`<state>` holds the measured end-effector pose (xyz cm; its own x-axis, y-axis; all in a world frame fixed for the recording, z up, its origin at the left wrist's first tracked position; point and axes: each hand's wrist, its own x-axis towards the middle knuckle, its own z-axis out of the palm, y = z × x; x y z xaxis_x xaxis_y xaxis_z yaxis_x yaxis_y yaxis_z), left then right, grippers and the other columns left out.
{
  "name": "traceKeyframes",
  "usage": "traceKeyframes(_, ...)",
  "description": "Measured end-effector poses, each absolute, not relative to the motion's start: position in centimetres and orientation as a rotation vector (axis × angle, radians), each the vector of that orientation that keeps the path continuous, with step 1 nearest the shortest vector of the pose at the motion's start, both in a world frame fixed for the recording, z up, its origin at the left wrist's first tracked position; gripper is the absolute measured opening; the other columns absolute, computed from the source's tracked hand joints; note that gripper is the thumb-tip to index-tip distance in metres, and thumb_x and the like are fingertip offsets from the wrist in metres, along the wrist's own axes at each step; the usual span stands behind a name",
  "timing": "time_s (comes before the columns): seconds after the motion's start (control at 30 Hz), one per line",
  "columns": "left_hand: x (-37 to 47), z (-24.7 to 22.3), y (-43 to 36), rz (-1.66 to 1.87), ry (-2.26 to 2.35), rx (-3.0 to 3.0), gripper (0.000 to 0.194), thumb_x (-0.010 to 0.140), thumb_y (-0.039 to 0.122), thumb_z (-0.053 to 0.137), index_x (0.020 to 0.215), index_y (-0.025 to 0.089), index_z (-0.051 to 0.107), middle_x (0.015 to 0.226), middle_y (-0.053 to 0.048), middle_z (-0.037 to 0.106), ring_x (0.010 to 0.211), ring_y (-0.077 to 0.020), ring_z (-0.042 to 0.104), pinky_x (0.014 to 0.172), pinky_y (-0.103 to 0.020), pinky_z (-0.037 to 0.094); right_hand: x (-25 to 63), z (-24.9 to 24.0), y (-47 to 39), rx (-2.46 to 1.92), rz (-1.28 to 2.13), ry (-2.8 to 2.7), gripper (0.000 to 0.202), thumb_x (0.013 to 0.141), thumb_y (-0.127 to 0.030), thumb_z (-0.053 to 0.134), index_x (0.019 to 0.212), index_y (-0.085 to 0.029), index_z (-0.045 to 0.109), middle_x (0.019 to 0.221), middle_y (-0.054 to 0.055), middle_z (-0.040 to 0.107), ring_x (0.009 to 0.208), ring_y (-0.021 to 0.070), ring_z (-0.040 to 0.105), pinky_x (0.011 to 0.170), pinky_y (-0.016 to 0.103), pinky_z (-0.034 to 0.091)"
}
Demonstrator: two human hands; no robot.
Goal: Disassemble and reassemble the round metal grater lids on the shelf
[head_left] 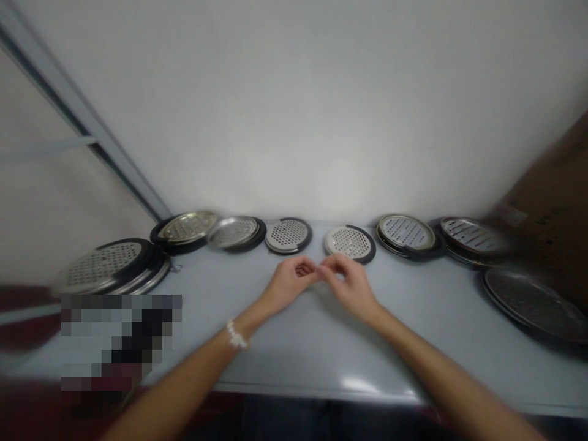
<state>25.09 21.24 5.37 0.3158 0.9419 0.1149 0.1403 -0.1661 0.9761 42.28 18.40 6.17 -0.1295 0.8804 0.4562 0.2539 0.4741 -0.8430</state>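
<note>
My left hand [294,278] and my right hand [344,280] meet fingertip to fingertip over the middle of the table. Both are closed in a pinch, and anything between the fingertips is too small or blurred to make out. A pale bracelet circles my left wrist. Just beyond my right hand lies a round perforated metal disc, like a flat grater [350,242], with a black rim on one side. A similar flat grater [288,236] rests beyond my left hand. Neither hand visibly touches them.
More round graters line the wall: a silver one [236,233], a yellowish one [188,228], a stack [108,266] at left, and others [408,236] at right. A dark round plate [535,303] sits near a cardboard box [551,214]. The grey table [312,355] ends close to me.
</note>
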Motion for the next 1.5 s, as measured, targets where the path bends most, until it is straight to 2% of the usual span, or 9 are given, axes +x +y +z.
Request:
traceKeyframes(0.13,25.1,6.0,21.1,1.008,0.885,1.523,0.030,0.076,0.036,0.080,0.093,0.014,0.067,0.086,-0.004,0.072,0.081,-0.0159,0.066,0.078,-0.029,0.051,42.3,6.1,18.8,-0.979,0.800,-1.539,0.020,0.089,-0.036,0.066,0.078,-0.020,0.066,0.090,0.006,0.065,0.086,0.0196,0.061,0.072,0.031,0.048)
traceKeyframes(0.23,25.0,6.6,21.1,0.943,0.836,1.493,0.028,0.076,0.032,0.080,0.096,0.014,0.071,0.093,-0.006,0.074,0.087,-0.0171,0.067,0.084,-0.031,0.051,42.6,6.0,19.2,-0.999,0.783,-1.469,0.022,0.084,-0.039,0.071,0.073,-0.021,0.066,0.097,0.007,0.060,0.096,0.0225,0.059,0.075,0.032,0.048)
traceKeyframes(0.4,24.6,6.8,20.9,0.851,0.831,1.416,0.033,0.074,0.032,0.082,0.101,0.015,0.074,0.100,-0.008,0.076,0.088,-0.0177,0.068,0.084,-0.031,0.051,43.1,6.3,19.8,-1.023,0.886,-1.446,0.024,0.081,-0.040,0.071,0.069,-0.021,0.065,0.079,0.003,0.061,0.083,0.0197,0.057,0.074,0.031,0.046)
traceKeyframes(0.57,24.4,6.7,20.9,0.831,0.860,1.429,0.032,0.072,0.033,0.084,0.096,0.015,0.075,0.097,-0.009,0.078,0.086,-0.0186,0.070,0.081,-0.031,0.052,42.9,6.8,19.6,-1.020,1.076,-1.440,0.027,0.081,-0.044,0.068,0.070,-0.020,0.064,0.066,0.000,0.062,0.065,0.0157,0.055,0.063,0.027,0.046)
traceKeyframes(0.83,24.7,6.0,21.3,0.918,0.940,1.536,0.028,0.071,0.032,0.083,0.089,0.012,0.074,0.086,-0.008,0.076,0.078,-0.0183,0.068,0.077,-0.031,0.052,42.5,6.6,18.8,-1.026,0.888,-1.540,0.024,0.086,-0.040,0.066,0.074,-0.019,0.065,0.073,0.002,0.065,0.070,0.0162,0.059,0.064,0.027,0.045)
traceKeyframes(0.97,24.7,5.7,21.3,0.958,1.022,1.643,0.028,0.072,0.037,0.082,0.082,0.013,0.071,0.079,-0.006,0.073,0.073,-0.0175,0.065,0.071,-0.029,0.051,42.1,6.6,18.4,-1.018,0.870,-1.615,0.023,0.088,-0.039,0.066,0.076,-0.020,0.066,0.076,0.002,0.066,0.073,0.0164,0.060,0.068,0.028,0.047)
traceKeyframes(1.13,24.7,6.0,21.0,0.945,1.139,1.792,0.023,0.076,0.036,0.078,0.075,0.015,0.069,0.070,-0.002,0.069,0.066,-0.0149,0.059,0.063,-0.026,0.045,42.0,6.4,18.7,-1.025,0.953,-1.565,0.028,0.084,-0.045,0.069,0.073,-0.019,0.066,0.072,0.002,0.065,0.069,0.0159,0.059,0.063,0.027,0.047)
traceKeyframes(1.3,24.7,5.9,21.1,0.926,1.144,1.770,0.027,0.073,0.037,0.080,0.071,0.014,0.065,0.066,-0.001,0.065,0.062,-0.0132,0.055,0.058,-0.025,0.042,42.3,6.1,19.2,-1.042,1.060,-1.499,0.033,0.078,-0.051,0.072,0.072,-0.019,0.067,0.068,0.001,0.065,0.063,0.0146,0.055,0.056,0.025,0.044)
traceKeyframes(1.5,24.9,6.1,21.0,0.872,0.864,1.559,0.029,0.080,0.037,0.076,0.097,0.014,0.067,0.085,-0.004,0.072,0.075,-0.0148,0.065,0.071,-0.027,0.051,42.6,6.8,19.3,-1.019,1.131,-1.438,0.035,0.078,-0.052,0.072,0.069,-0.019,0.066,0.062,0.000,0.063,0.061,0.0142,0.055,0.060,0.026,0.046)
